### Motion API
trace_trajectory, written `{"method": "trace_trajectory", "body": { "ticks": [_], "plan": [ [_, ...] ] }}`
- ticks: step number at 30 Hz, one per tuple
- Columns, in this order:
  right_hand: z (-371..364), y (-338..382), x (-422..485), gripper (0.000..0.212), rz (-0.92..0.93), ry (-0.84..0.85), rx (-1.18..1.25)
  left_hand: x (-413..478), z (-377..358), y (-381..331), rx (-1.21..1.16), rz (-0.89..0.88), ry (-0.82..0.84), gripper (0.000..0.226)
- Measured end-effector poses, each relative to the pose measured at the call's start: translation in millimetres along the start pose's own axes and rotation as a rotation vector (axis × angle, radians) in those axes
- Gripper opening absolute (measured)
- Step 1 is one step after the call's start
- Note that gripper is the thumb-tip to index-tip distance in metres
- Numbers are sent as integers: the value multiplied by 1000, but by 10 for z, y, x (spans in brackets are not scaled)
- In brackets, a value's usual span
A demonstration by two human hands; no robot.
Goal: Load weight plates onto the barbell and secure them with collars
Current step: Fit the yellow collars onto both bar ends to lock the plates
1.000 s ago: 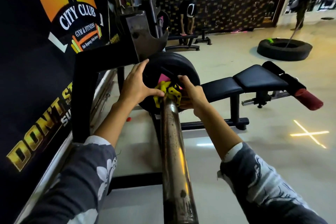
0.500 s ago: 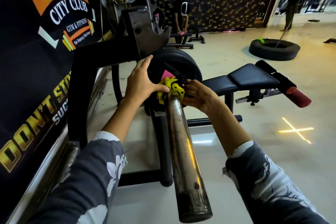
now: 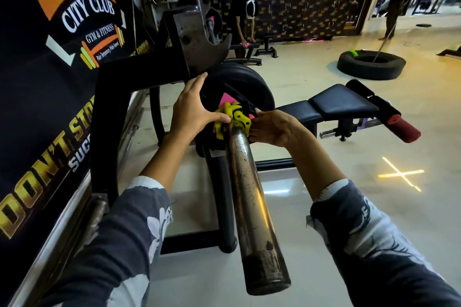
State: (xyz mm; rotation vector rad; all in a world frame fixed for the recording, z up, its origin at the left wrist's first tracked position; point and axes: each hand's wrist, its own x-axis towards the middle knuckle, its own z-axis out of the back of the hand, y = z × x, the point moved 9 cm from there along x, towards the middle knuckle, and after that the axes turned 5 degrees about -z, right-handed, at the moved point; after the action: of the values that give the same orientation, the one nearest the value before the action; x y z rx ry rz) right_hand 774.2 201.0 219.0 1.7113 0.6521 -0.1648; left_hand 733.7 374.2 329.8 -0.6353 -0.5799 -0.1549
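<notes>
**The right hand [image 3: 272, 127] drops beside the collar [image 3: 234, 119]**

It has come down from atop the collar and now pinches its right side. The left hand [image 3: 192, 109] lies flat on the black weight plate [image 3: 252, 85], fingers spread, thumb pressing the collar. The collar sits on the barbell sleeve [image 3: 249, 194], seemingly against the plate. Keep it flush while snapping the latch fully closed. The collar is yellow ribbed plastic; the sleeve's steel looks pitted.

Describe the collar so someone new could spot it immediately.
Follow the long steel barbell sleeve away from the camera to the black weight plate. Against that plate, between left hand and right hand, sits the collar: the only bright yellow piece on the sleeve.
</notes>
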Motion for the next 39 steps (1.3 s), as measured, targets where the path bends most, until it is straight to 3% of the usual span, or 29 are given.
{"method": "trace_trajectory", "body": {
  "ticks": [16, 26, 28, 31, 35, 39],
  "plan": [
    [102, -174, 57, 18, -46, -57, 125, 27, -13, -11, -17, -18, -21, 110],
    [34, -129, -97, 15, 68, -134, 117, -58, -53, 104, -39, 18, -4, 112],
    [93, -74, -209, 21, 267, -308, 0, -105, -64, 89, -32, 25, -9, 107],
    [92, 64, -580, 43, 665, -574, -370, -276, 1, 12, 5, -32, -130, 80],
    [23, 40, -801, 54, 875, -637, -856, -631, 10, -58, 113, -144, -226, 62],
    [-67, -36, -911, 60, 963, -583, -1010, -900, -9, 29, 203, -116, -217, 66]
  ]
}}
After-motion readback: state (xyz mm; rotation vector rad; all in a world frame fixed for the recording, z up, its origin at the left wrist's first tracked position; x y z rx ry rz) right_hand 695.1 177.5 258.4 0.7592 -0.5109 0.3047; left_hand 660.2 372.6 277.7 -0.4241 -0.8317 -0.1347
